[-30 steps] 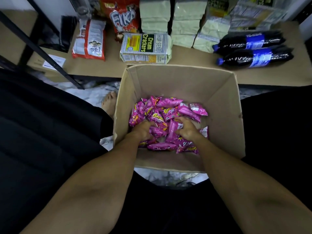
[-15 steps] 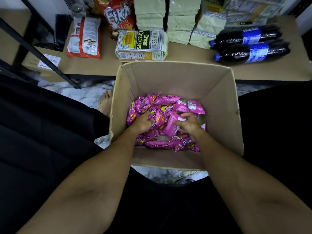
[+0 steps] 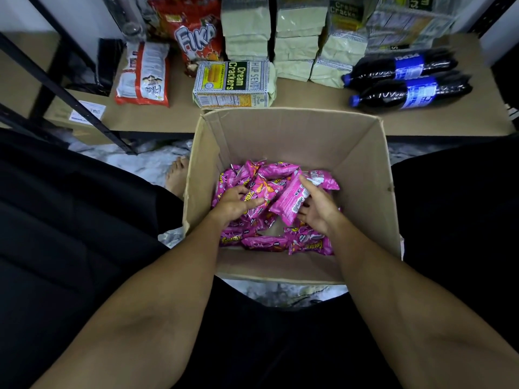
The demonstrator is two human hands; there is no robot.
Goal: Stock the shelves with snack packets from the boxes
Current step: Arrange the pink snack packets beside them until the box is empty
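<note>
Left hand (image 3: 235, 204) and right hand (image 3: 318, 210), both lowered into the open cardboard box (image 3: 295, 141), at the picking-up step of stocking. The left hand lies on the heap of pink snack packets (image 3: 266, 244) with its thumb out towards the right hand and its fingers curled down into the heap; whether they have closed on a packet cannot be told from this angle. The right hand grasps a raised packet (image 3: 290, 202), tilted up between the two hands, with a finger laid along its upper face. The remaining packets lie loose beneath and around both hands, on the box floor.

Beyond the hands, past the far wall of the box, runs the shelf (image 3: 309, 96), already bearing a cream-cracker pack (image 3: 233, 80) straight ahead and cola bottles (image 3: 412, 92) beyond the right hand. Judged from this, no pink packet has reached the shelf. The next move calls for a firm hold on the slippery wrappers, a lift clear of the box walls, and a reach forward to bare shelf.
</note>
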